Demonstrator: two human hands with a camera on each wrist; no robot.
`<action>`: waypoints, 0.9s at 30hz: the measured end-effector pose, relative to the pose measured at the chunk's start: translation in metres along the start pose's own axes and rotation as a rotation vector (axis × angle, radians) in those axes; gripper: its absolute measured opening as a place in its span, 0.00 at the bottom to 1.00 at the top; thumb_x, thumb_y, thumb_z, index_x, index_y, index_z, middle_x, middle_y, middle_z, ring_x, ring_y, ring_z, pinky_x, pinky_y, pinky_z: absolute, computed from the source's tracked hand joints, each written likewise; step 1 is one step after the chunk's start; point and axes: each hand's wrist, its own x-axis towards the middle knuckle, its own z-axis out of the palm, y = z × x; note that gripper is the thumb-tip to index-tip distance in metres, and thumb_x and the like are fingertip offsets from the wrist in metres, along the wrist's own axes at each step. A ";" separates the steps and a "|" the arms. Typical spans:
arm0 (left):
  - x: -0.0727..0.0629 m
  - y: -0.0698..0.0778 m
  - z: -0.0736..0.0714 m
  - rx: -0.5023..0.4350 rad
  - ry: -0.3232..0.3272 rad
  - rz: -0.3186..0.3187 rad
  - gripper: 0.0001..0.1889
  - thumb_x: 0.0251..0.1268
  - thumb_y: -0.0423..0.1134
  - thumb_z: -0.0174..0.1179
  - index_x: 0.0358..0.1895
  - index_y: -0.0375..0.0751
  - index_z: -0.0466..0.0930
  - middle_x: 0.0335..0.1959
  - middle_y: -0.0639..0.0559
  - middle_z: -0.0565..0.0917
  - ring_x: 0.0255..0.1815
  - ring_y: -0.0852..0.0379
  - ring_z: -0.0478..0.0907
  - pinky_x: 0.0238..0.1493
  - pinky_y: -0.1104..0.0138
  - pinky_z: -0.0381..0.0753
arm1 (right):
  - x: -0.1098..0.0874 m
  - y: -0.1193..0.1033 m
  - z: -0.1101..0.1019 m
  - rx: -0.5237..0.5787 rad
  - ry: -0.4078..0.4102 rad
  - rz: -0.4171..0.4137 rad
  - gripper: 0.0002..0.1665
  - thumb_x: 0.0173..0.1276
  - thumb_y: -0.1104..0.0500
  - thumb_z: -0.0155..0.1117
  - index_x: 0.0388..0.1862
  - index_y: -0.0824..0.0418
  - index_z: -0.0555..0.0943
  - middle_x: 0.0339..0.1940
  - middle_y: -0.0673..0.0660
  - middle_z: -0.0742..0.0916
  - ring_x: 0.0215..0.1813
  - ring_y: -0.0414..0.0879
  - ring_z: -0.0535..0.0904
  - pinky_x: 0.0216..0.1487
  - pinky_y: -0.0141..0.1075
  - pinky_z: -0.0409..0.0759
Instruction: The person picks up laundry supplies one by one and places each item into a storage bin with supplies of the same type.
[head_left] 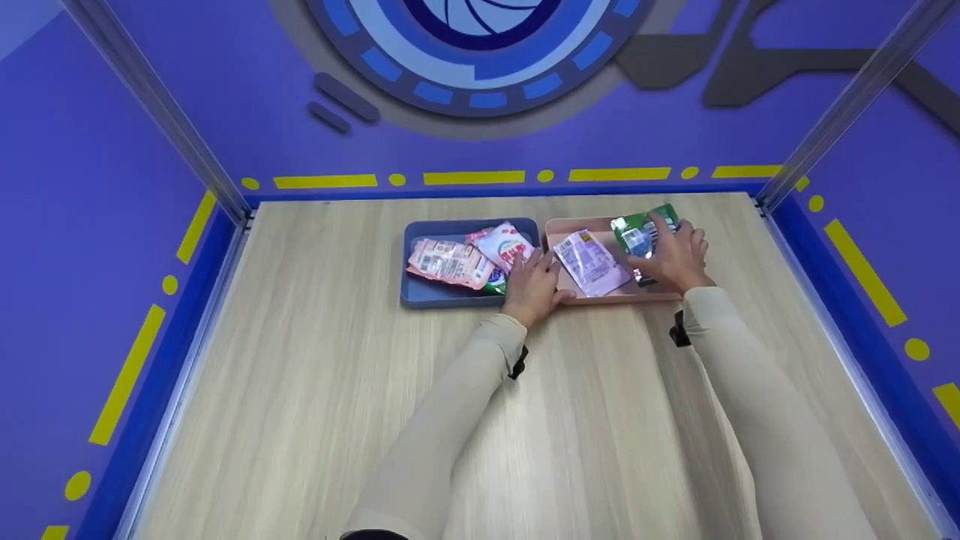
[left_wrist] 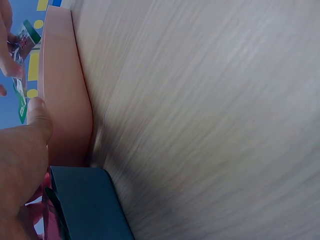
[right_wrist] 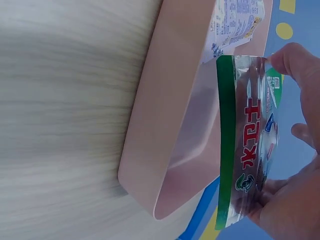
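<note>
My right hand [head_left: 679,259] grips a green-and-silver pouch [head_left: 636,231] by its sides above the right part of the pink tray [head_left: 622,299]. In the right wrist view the pouch [right_wrist: 250,135] stands on edge, its red lettering facing the camera. A lavender pouch [head_left: 592,264] lies in the pink tray. My left hand [head_left: 531,289] is over the adjoining ends of the two trays, fingers extended near a white-and-red pouch [head_left: 502,244] in the blue tray [head_left: 450,301]. Its thumb [left_wrist: 39,117] lies at the pink tray's rim.
A pink pouch [head_left: 450,262] and part of a green one [head_left: 495,282] lie in the blue tray. Both trays stand side by side on a wooden table [head_left: 337,337], near its back edge. Purple-blue panels [head_left: 225,90] enclose the back and sides.
</note>
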 end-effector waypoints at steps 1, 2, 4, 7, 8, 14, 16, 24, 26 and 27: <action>0.000 0.000 0.000 -0.004 -0.001 0.000 0.39 0.71 0.72 0.48 0.74 0.49 0.73 0.79 0.53 0.67 0.80 0.50 0.59 0.81 0.47 0.52 | 0.000 0.000 0.000 0.002 -0.007 0.007 0.59 0.60 0.42 0.76 0.83 0.50 0.55 0.75 0.80 0.58 0.71 0.77 0.53 0.68 0.72 0.56; -0.001 0.000 -0.001 -0.009 -0.001 0.001 0.39 0.71 0.72 0.48 0.74 0.49 0.73 0.79 0.53 0.67 0.80 0.50 0.59 0.81 0.47 0.52 | 0.001 0.000 0.000 0.003 -0.014 0.014 0.59 0.60 0.42 0.76 0.84 0.50 0.55 0.75 0.80 0.58 0.71 0.77 0.53 0.68 0.72 0.56; -0.001 0.000 -0.001 -0.012 -0.001 0.004 0.39 0.71 0.72 0.48 0.74 0.49 0.73 0.79 0.52 0.67 0.80 0.50 0.59 0.81 0.47 0.52 | 0.002 0.000 0.001 0.000 -0.031 0.030 0.60 0.60 0.41 0.76 0.84 0.49 0.53 0.75 0.80 0.58 0.71 0.77 0.53 0.68 0.73 0.57; -0.001 0.000 -0.002 -0.011 0.004 0.005 0.39 0.71 0.72 0.48 0.74 0.49 0.73 0.78 0.52 0.67 0.80 0.50 0.59 0.81 0.47 0.53 | 0.003 -0.001 0.002 0.005 -0.043 0.044 0.60 0.60 0.41 0.76 0.84 0.49 0.53 0.74 0.80 0.58 0.70 0.76 0.53 0.68 0.73 0.57; -0.001 0.000 -0.002 -0.007 0.005 0.005 0.39 0.71 0.72 0.48 0.74 0.49 0.73 0.78 0.52 0.67 0.80 0.50 0.60 0.80 0.47 0.53 | 0.004 -0.001 0.002 0.007 -0.045 0.046 0.61 0.60 0.41 0.76 0.84 0.49 0.53 0.74 0.80 0.58 0.70 0.76 0.53 0.68 0.73 0.58; -0.001 -0.001 -0.002 -0.015 -0.015 -0.002 0.39 0.72 0.71 0.48 0.75 0.49 0.72 0.79 0.52 0.66 0.81 0.50 0.58 0.81 0.48 0.51 | 0.008 -0.004 0.006 0.016 -0.069 0.062 0.61 0.60 0.42 0.76 0.85 0.49 0.52 0.74 0.79 0.58 0.70 0.75 0.53 0.67 0.73 0.59; 0.000 -0.001 -0.002 -0.018 -0.016 -0.004 0.39 0.71 0.71 0.48 0.75 0.49 0.72 0.79 0.52 0.66 0.81 0.50 0.58 0.81 0.48 0.51 | 0.009 -0.004 0.008 0.020 -0.078 0.071 0.61 0.61 0.43 0.76 0.85 0.48 0.52 0.75 0.79 0.57 0.71 0.76 0.53 0.68 0.73 0.58; -0.001 0.000 -0.001 -0.016 -0.011 -0.005 0.40 0.71 0.72 0.48 0.75 0.49 0.72 0.78 0.53 0.67 0.81 0.50 0.58 0.81 0.48 0.51 | 0.009 -0.002 0.018 0.028 -0.075 0.066 0.58 0.62 0.44 0.76 0.84 0.50 0.55 0.83 0.72 0.49 0.74 0.77 0.50 0.71 0.74 0.54; 0.000 0.000 -0.001 -0.011 -0.005 -0.002 0.40 0.71 0.72 0.48 0.74 0.49 0.72 0.78 0.53 0.68 0.80 0.50 0.59 0.81 0.49 0.51 | 0.009 -0.001 0.020 0.035 -0.070 0.066 0.57 0.61 0.44 0.76 0.84 0.51 0.56 0.83 0.69 0.48 0.75 0.77 0.50 0.71 0.74 0.54; 0.000 0.000 -0.001 -0.011 0.001 -0.001 0.40 0.70 0.72 0.48 0.74 0.49 0.73 0.78 0.53 0.68 0.80 0.50 0.59 0.81 0.49 0.52 | 0.009 -0.001 0.021 0.038 -0.069 0.066 0.57 0.62 0.44 0.76 0.84 0.51 0.56 0.83 0.68 0.48 0.74 0.77 0.50 0.71 0.74 0.53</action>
